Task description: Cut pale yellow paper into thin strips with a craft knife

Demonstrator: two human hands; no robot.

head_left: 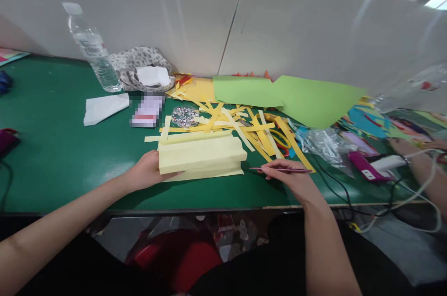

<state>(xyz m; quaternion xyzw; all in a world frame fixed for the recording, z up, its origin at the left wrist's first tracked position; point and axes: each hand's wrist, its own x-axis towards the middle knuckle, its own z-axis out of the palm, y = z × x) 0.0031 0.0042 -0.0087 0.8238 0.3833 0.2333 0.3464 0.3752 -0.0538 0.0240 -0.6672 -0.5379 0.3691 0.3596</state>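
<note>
Behind the folded pale-yellow paper form (200,152) lie loose yellow paper strips (267,126) and light-green paper sheets (314,102); back-left of it stands a clear plastic bottle (92,49). The person's left hand (148,170) grips the form's left end; beyond its right end, the right hand (295,180) pinches a thin pinkish stick (303,170). Beneath the form is a green tabletop (115,147), a pale grey wall (195,11) behind.

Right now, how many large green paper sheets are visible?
2: the left sheet lies behind the yellow strips; the right sheet lies beside it, behind the clear bag. More may be hidden underneath.
</note>
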